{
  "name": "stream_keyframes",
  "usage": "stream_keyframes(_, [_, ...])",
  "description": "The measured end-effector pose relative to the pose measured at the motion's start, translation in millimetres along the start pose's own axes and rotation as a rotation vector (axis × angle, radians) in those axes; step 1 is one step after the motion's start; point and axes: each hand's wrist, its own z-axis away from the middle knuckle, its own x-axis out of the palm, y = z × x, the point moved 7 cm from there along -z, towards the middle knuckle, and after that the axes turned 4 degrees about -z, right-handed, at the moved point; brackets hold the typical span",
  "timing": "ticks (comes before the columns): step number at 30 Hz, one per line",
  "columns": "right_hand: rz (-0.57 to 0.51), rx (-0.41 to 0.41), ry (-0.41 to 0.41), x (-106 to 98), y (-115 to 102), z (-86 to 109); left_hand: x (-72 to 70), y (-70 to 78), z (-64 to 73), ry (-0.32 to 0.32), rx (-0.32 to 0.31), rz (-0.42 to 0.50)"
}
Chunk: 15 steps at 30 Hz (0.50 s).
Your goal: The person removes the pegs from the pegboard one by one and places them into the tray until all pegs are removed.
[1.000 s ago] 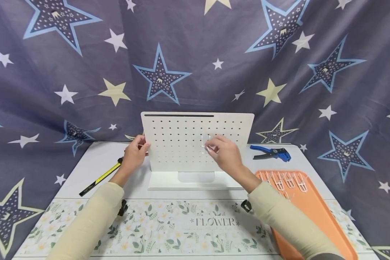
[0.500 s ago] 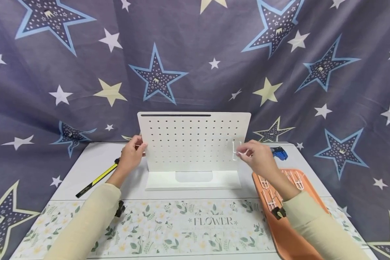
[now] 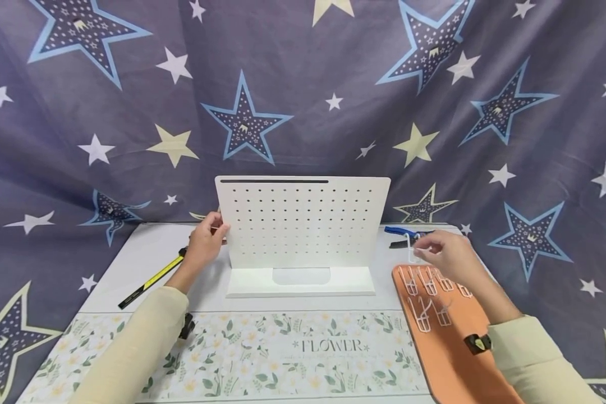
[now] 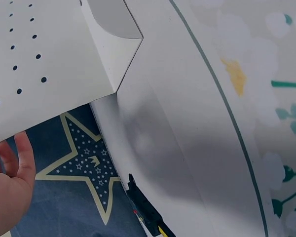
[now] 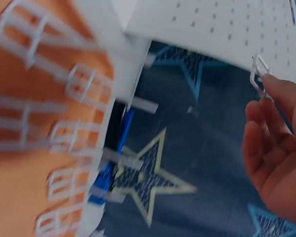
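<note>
A white pegboard [image 3: 303,216] with rows of small holes stands on a flat base [image 3: 242,283]. At its left edge my left hand [image 3: 207,238] grips the board; the left wrist view shows the fingers [image 4: 24,155] at that edge. My right hand [image 3: 446,255] is off to the board's right, above the far end of an orange tray [image 3: 459,348]. Between thumb and fingertips it pinches a white wire pegboard hook [image 5: 258,79]. Several similar white hooks [image 3: 422,320] lie in the tray, blurred in the right wrist view.
Blue-and-black pliers [image 3: 401,231] lie behind the tray, partly covered by the right hand. A black-and-yellow tool [image 3: 154,278] lies left of the board. A floral mat [image 3: 262,359] covers the table front, and a star-patterned curtain [image 3: 303,84] hangs behind.
My right hand has moved right with the hook, from in front of the pegboard to above the tray's far end. The left hand keeps its grip on the board's edge.
</note>
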Motion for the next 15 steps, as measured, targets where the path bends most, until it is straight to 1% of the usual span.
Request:
stream_keyframes(2, [-0.006,0.016,-0.03,-5,11,7.0,0.8,0.2,0.6,-0.001,-0.003,-0.002])
stream_keyframes(7, [0.02,0.04,-0.099,-12,40,23.5,1.2,-0.2,1.2,0.006,-0.004,-0.015])
stream_keyframes(11, [0.052,0.045,-0.112,-16,62,36.2,0.5,0.3,0.9,0.009,-0.002,-0.011])
stream_keyframes(15, [0.036,0.077,-0.15,-16,83,49.7,-0.1,1.2,1.0,0.012,0.004,-0.008])
